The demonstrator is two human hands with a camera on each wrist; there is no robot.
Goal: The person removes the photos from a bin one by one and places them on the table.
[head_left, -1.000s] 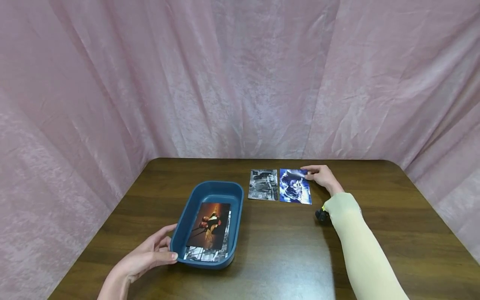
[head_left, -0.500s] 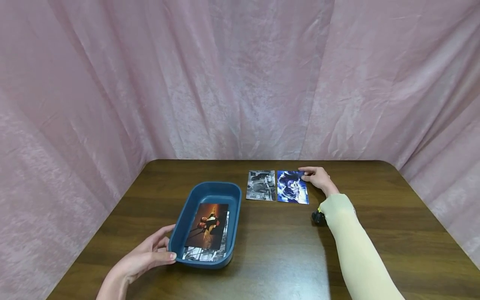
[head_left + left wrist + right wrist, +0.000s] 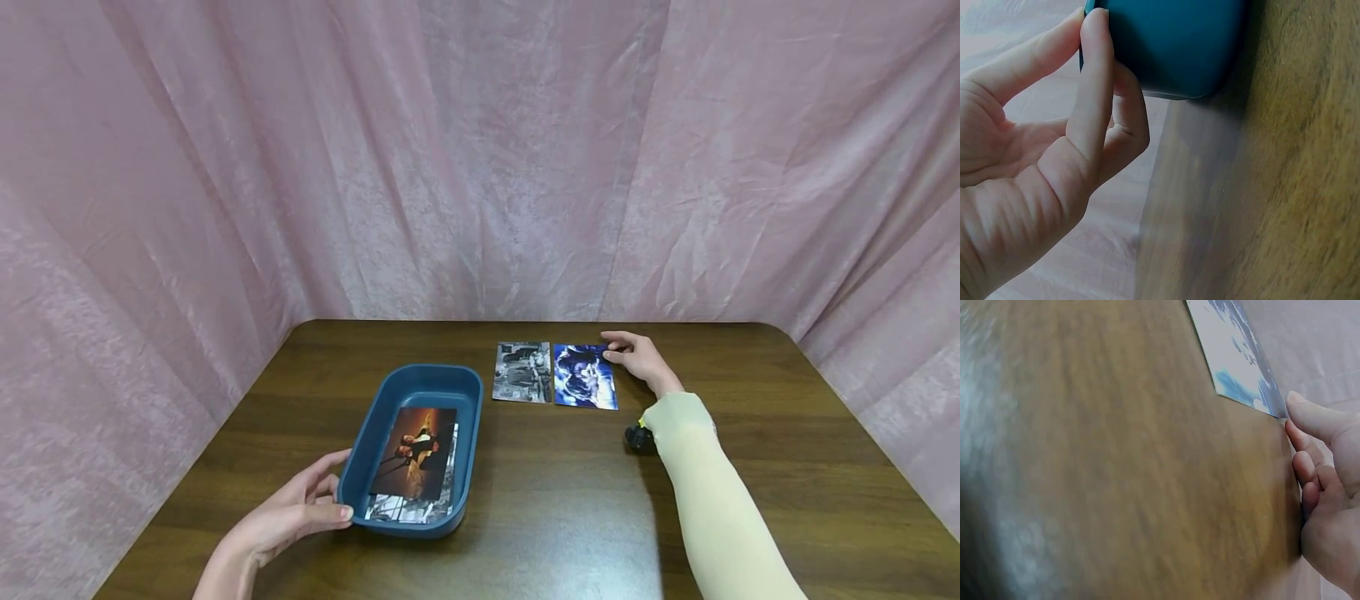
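- The blue glossy rectangular photo card (image 3: 586, 376) lies flat near the far edge of the dark brown wooden table (image 3: 750, 450), its long axis running away from the person, just beside a grey black-and-white photo card (image 3: 522, 372).
- The right hand (image 3: 639, 358) touches the blue card's far right corner with loosely curled fingers (image 3: 1310, 422); it pinches nothing.
- The left hand (image 3: 288, 518) holds the near left corner of a dark blue oval plastic tray (image 3: 390, 392), thumb on the rim; photos lie lengthwise inside.
- Pink crinkled fabric curtains (image 3: 300, 167) enclose the table.
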